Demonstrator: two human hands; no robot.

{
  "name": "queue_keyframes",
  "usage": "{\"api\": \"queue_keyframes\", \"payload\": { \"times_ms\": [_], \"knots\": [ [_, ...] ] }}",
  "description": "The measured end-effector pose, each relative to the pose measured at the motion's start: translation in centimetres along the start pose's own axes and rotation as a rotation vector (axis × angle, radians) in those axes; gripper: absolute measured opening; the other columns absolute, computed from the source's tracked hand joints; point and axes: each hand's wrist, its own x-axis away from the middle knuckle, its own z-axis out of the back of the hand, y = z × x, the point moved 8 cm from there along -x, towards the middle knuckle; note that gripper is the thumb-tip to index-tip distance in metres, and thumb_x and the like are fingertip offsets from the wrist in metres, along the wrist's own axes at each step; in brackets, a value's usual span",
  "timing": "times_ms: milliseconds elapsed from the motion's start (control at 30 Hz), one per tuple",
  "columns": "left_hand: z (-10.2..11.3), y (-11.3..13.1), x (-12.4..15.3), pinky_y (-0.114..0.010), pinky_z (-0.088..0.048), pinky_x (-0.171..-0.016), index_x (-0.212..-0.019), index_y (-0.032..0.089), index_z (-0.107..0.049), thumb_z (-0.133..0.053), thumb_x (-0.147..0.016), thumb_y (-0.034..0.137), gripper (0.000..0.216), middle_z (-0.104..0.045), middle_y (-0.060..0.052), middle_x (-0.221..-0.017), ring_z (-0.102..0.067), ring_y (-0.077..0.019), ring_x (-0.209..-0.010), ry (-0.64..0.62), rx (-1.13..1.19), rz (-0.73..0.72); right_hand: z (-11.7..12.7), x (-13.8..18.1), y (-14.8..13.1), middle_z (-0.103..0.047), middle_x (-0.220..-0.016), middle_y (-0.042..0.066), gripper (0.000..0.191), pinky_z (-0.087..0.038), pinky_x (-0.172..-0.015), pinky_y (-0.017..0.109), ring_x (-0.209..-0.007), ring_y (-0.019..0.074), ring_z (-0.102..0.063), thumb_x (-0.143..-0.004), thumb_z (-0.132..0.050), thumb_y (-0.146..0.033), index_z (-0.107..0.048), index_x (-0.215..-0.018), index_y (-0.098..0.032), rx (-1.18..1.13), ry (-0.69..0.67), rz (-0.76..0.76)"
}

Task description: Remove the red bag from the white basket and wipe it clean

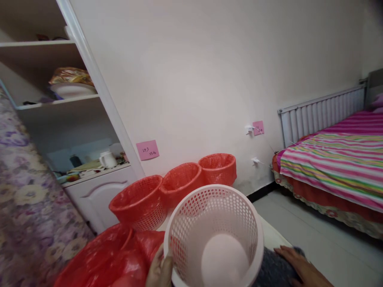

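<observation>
Bedroom wall behind; left grip [160, 271] grasping pink basket [214, 235] rim, right hand [295, 261] released on grey cloth [273, 271]

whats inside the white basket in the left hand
Nothing: the white basket in the left hand shows only its bare solid bottom and perforated wall. The near wall's inside is out of view.

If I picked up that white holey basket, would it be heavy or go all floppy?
Probably light: the white basket is thin, full of holes and empty. Likely stiff, since it keeps its round shape under the left hand.
</observation>
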Motion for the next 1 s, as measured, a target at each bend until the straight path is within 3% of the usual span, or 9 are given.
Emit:
{"api": "queue_keyframes", "payload": {
  "times_ms": [133,267,367,467,567,700,800,900,1000],
  "knots": [
    [-0.7,0.5,-0.6,-0.028,-0.058,-0.070,-0.116,0.021,-0.062,-0.082,-0.063,0.030,0.057,-0.078,-0.004,-0.092,-0.073,-0.0234,-0.082,-0.025,0.006,-0.009,0.1,0.6,-0.6,-0.038,-0.154,0.009,0.069,-0.031,-0.118,0.042,-0.143,0.0280,-0.034,-0.077,-0.050,-0.022,-0.045,-0.145,-0.017,-0.021,0.036,0.062],
    [-1.0,1.0,-0.1,-0.023,-0.053,-0.053,-0.107,0.019,-0.067,-0.083,-0.057,0.027,0.053,-0.076,-0.003,-0.080,-0.070,-0.0191,-0.064,0.035,0.008,-0.030,-0.4,0.4,-0.9,-0.036,-0.155,0.008,0.065,-0.034,-0.117,0.042,-0.141,0.0284,-0.038,-0.078,-0.054,-0.028,-0.049,-0.143,-0.025,-0.054,0.044,0.095],
    [-1.6,0.7,0.6,-0.019,-0.044,-0.042,-0.107,0.019,-0.066,-0.084,-0.059,0.033,0.053,-0.073,0.000,-0.072,-0.063,-0.0141,-0.051,-0.004,-0.001,-0.017,-0.7,-0.1,-1.3,-0.052,-0.146,0.011,0.056,-0.038,-0.114,0.045,-0.133,0.0304,-0.049,-0.077,-0.053,-0.025,-0.063,-0.132,-0.024,-0.096,0.016,0.168],
    [-1.7,0.4,0.9,-0.017,-0.044,-0.045,-0.112,0.021,-0.064,-0.083,-0.063,0.036,0.054,-0.074,0.001,-0.080,-0.062,-0.0106,-0.053,-0.048,0.006,-0.002,0.1,-0.8,-1.8,-0.071,-0.119,0.011,0.044,-0.048,-0.101,0.042,-0.113,0.0287,-0.064,-0.073,-0.048,-0.018,-0.075,-0.108,-0.022,-0.194,0.028,0.211],
    [-1.3,0.2,0.5,-0.014,-0.043,-0.047,-0.112,0.020,-0.064,-0.086,-0.061,0.033,0.058,-0.071,0.004,-0.076,-0.057,-0.0065,-0.051,-0.044,0.039,0.027,0.6,-1.3,-1.9,-0.076,-0.102,0.006,0.040,-0.051,-0.095,0.039,-0.103,0.0268,-0.067,-0.071,-0.045,-0.015,-0.077,-0.093,-0.025,-0.243,0.043,0.202],
    [-1.9,0.6,0.0,-0.011,-0.030,-0.038,-0.104,0.016,-0.066,-0.085,-0.063,0.032,0.048,-0.056,0.009,-0.057,-0.040,-0.0015,-0.040,-0.097,0.082,0.007,-0.5,-1.7,-0.3,-0.073,-0.116,0.006,0.050,-0.045,-0.104,0.041,-0.116,0.0285,-0.063,-0.066,-0.046,-0.015,-0.075,-0.105,-0.027,-0.214,0.103,0.062],
    [-2.2,0.6,0.4,-0.013,-0.034,-0.041,-0.103,0.016,-0.065,-0.081,-0.069,0.039,0.044,-0.050,0.009,-0.055,-0.039,-0.0026,-0.041,-0.154,0.058,-0.007,-1.5,-1.6,0.0,-0.064,-0.133,0.007,0.064,-0.038,-0.113,0.042,-0.127,0.0268,-0.055,-0.061,-0.044,-0.013,-0.071,-0.118,-0.022,-0.143,0.119,0.108],
    [0.0,-0.1,1.9,-0.019,-0.039,-0.042,-0.123,0.020,-0.057,-0.074,-0.075,0.052,0.060,-0.048,0.009,-0.055,-0.043,-0.0071,-0.044,-0.141,-0.001,-0.006,-1.0,-0.7,0.1,-0.051,-0.146,0.011,0.070,-0.031,-0.118,0.049,-0.137,0.0295,-0.044,-0.061,-0.045,-0.017,-0.064,-0.129,-0.015,-0.144,0.197,0.202],
    [5.3,-1.5,5.1,-0.021,-0.033,-0.038,-0.125,0.019,-0.059,-0.076,-0.071,0.056,0.067,-0.044,0.009,-0.045,-0.038,-0.0085,-0.037,-0.050,-0.163,0.037,-0.1,0.4,1.6,-0.050,-0.145,0.018,0.057,-0.035,-0.115,0.055,-0.135,0.0350,-0.045,-0.078,-0.047,-0.033,-0.061,-0.129,-0.012,-0.237,0.315,0.211]
  ]
}}
